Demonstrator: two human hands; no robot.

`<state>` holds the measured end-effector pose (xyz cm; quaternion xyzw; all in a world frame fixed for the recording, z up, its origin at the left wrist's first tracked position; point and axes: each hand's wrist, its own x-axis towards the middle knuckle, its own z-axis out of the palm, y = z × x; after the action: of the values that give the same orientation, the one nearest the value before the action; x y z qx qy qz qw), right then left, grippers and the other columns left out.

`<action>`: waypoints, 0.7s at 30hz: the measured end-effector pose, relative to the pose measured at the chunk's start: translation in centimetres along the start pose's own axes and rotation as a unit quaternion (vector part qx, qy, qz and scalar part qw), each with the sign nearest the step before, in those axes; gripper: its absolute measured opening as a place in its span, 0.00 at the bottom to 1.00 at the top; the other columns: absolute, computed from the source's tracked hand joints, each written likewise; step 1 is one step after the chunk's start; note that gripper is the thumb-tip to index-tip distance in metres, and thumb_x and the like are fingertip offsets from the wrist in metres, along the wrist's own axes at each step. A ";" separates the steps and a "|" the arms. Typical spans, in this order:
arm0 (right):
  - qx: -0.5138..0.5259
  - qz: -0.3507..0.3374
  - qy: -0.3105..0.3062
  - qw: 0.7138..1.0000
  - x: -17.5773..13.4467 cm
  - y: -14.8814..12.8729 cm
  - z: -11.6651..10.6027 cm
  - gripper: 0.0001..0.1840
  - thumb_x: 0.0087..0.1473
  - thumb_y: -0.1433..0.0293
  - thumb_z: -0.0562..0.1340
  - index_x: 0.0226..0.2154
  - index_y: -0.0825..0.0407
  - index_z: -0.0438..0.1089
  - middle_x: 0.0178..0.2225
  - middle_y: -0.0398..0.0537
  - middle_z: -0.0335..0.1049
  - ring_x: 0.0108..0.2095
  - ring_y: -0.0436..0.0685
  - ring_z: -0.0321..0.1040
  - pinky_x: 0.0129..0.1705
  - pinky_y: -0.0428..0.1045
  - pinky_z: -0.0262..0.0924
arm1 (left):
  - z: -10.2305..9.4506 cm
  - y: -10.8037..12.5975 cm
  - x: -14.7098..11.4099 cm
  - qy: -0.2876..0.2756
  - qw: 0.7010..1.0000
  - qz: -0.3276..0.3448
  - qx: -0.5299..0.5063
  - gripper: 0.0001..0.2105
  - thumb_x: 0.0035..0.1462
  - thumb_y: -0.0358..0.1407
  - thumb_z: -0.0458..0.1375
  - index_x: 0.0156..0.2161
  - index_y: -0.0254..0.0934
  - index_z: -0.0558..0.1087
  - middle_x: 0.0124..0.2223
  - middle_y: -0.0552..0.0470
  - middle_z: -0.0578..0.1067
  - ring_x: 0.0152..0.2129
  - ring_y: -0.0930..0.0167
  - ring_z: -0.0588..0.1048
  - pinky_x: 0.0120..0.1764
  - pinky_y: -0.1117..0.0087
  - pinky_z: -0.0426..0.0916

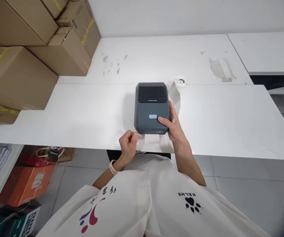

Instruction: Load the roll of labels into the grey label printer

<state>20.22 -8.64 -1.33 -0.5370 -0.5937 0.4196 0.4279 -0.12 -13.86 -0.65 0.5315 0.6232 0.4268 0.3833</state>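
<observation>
Head view: grips a dark grey label printer (pixel 146 110) with the right hand (pixel 175 127), thumb on the top face near a pale blue button (pixel 153 116), fingers along the right side. Holds the left hand (pixel 128 144) curled closed just beside the printer's near-left corner, with nothing visible inside it; cannot tell whether touching the casing. Has the printer close to the front edge of a white surface (pixel 225 121), right before the torso; cannot tell whether fully resting or slightly raised. Seems to be steadying or positioning the printer. Probably calls next for a firm, level grip and care around the paper strip (pixel 175 98) running from the printer's right side back to a paper roll (pixel 180 82). Risks creasing or dragging that strip. Shows stacked cardboard boxes (pixel 13 79) at far left, hardly in the way, and an orange box (pixel 28 184) lower down.
</observation>
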 end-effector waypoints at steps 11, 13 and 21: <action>0.136 0.054 0.053 0.988 1.2 -2.7 0.0 0.62 0.46 0.55 0.70 0.72 0.37 0.35 0.73 0.44 0.42 0.72 0.63 0.45 0.71 0.60 0.50 | 0.6 1.2 0.4 -0.291 0.941 -0.128 -0.113 0.16 0.57 0.40 0.57 0.21 0.36 0.71 0.16 0.58 0.68 0.14 0.80 0.59 0.22 0.73 0.55; 0.117 0.055 0.050 0.990 1.6 -3.1 -0.1 0.62 0.45 0.56 0.70 0.72 0.38 0.35 0.72 0.47 0.45 0.70 0.64 0.49 0.70 0.61 0.52 | 0.4 0.9 0.0 -0.279 0.950 -0.096 -0.101 0.18 0.58 0.41 0.57 0.19 0.36 0.69 0.17 0.58 0.68 0.15 0.79 0.61 0.23 0.73 0.57; 0.054 0.020 0.050 0.997 2.1 -3.0 -0.1 0.57 0.49 0.59 0.67 0.72 0.39 0.36 0.72 0.48 0.46 0.68 0.64 0.53 0.67 0.62 0.57 | -0.5 0.6 0.3 0.053 0.986 0.117 -0.111 0.20 0.65 0.44 0.54 0.22 0.38 0.66 0.22 0.57 0.66 0.21 0.75 0.65 0.29 0.71 0.62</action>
<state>19.30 -6.77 1.71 -0.5451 -0.5376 0.4321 0.4765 -0.44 -13.60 0.10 0.5318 0.5250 0.5625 0.3539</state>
